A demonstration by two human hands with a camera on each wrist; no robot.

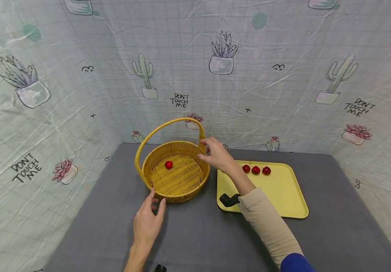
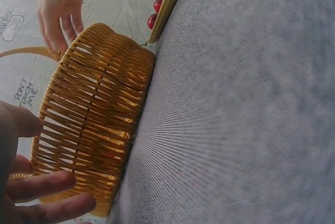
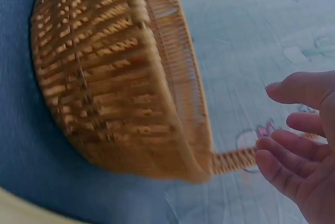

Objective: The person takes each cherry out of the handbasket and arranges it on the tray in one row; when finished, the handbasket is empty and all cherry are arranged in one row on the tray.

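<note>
A round yellow wicker basket (image 1: 178,197) with a tall arched handle (image 1: 181,119) stands on the grey table. One red cherry (image 1: 169,164) lies inside it. At the basket's front left is my left hand (image 1: 147,221), thumb and fingers spread apart with nothing between them; in the left wrist view its fingers (image 2: 47,182) overlap the woven side. My right hand (image 1: 217,153) hovers by the handle's right end, above the rim. The right wrist view has its fingers (image 3: 293,150) loosely bent beside the handle, holding nothing.
To the basket's right lies a yellow tray (image 1: 283,200), partly covered by my right forearm. Three cherries (image 1: 255,170) sit in a row near its far edge. A black piece (image 1: 229,200) shows at my right sleeve. Behind the table hangs a cactus-print cloth (image 1: 249,90).
</note>
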